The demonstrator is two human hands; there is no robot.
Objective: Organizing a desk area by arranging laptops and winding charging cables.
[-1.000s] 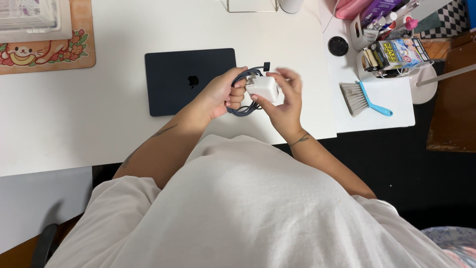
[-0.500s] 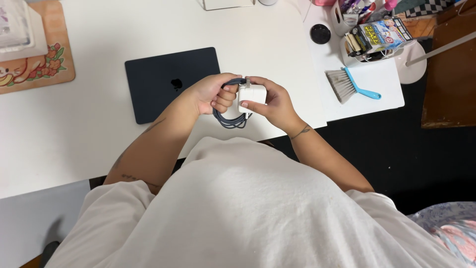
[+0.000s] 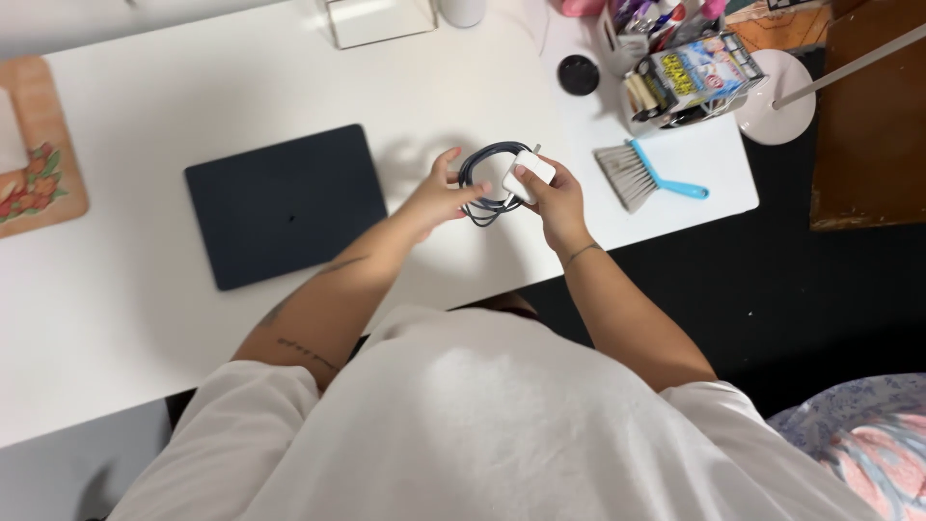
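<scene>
Over the white desk, my right hand grips a small white power adapter with its thumb on top. A dark cable is coiled in loops beside the adapter. My left hand pinches those loops with thumb and fingers. A closed dark laptop lies flat on the desk just left of my left hand.
A small brush with grey bristles and a blue handle lies right of my hands. Behind it stand a holder full of small items, a round black object and a white lamp base. A wooden board sits far left.
Both hands with the adapter and cable have moved out over the desk, away from my body. The cable loops now hang more open between the hands.
</scene>
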